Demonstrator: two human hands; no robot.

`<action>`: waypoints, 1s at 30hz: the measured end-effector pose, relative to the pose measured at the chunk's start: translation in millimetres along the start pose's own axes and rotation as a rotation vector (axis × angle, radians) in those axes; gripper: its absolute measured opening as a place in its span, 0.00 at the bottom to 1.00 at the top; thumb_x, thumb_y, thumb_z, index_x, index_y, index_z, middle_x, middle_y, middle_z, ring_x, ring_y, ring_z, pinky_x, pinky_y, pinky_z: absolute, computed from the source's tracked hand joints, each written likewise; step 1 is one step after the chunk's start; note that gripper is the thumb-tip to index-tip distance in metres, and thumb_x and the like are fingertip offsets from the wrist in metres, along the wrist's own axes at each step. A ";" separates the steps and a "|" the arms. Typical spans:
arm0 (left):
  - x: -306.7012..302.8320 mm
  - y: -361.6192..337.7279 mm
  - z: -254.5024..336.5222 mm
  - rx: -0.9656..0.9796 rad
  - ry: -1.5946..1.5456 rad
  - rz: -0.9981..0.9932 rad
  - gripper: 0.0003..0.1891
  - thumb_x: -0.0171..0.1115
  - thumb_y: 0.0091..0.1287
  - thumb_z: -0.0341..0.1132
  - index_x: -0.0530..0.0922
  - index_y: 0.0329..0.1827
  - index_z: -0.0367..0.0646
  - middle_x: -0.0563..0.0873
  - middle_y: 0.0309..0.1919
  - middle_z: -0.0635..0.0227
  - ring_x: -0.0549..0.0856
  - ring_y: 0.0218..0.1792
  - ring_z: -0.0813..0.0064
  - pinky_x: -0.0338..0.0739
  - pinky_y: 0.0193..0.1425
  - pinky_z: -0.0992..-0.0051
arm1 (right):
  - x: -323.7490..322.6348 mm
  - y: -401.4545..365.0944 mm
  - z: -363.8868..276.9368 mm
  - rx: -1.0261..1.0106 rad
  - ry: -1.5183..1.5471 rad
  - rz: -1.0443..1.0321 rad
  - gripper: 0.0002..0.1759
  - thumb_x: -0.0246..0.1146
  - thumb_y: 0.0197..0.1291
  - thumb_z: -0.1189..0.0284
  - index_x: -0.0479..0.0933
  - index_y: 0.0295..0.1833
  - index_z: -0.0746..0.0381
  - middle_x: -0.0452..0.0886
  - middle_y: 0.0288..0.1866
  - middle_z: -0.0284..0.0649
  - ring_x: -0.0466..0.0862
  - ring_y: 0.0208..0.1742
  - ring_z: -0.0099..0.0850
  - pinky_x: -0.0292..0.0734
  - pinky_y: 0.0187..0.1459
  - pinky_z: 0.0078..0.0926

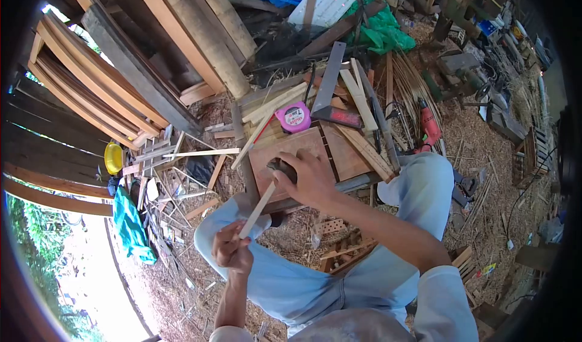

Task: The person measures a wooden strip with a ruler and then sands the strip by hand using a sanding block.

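Observation:
A thin pale wooden strip (257, 211) slants up from my left hand (232, 248), whose fingers are closed round its lower end. Over the strip's upper end, my right hand (308, 178) grips a small dark, rounded tool (284, 171); the fingers cover much of it, and I cannot tell its kind. Both the tool and the strip's tip overlap a flat brown wooden panel (303, 143) on a low work surface between my knees. Behind the panel lie a pink tape measure (295, 117) and a metal try square (330, 84).
Loose wooden slats (364, 99) lie across the back of the work surface. To the right, a red power drill (429, 127) rests by my knee. Long timber frames (91, 78) lean at the left, near a yellow bowl (113, 158). Shavings and offcuts cover the ground.

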State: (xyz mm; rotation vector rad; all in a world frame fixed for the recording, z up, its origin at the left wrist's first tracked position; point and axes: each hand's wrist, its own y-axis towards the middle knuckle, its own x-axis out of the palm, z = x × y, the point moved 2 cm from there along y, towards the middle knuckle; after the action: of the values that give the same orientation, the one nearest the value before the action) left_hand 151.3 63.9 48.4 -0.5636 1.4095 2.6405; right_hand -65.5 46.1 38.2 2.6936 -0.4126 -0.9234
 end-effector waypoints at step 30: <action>6.8 1.7 -1.8 0.069 0.010 0.077 0.10 0.65 0.67 0.29 0.70 0.36 0.40 0.84 0.32 0.55 0.86 0.31 0.60 0.81 0.33 0.69 | -12.3 -4.1 -13.2 0.021 -0.062 0.061 0.18 0.64 0.60 0.61 0.80 0.55 0.54 0.74 0.34 0.45 0.76 0.42 0.41 0.66 0.49 0.44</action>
State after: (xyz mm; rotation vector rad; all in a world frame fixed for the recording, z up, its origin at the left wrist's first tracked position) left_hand 145.0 60.9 46.3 -0.5259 1.5480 2.6386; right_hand -65.7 56.2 53.7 2.6610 -0.5170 -0.9922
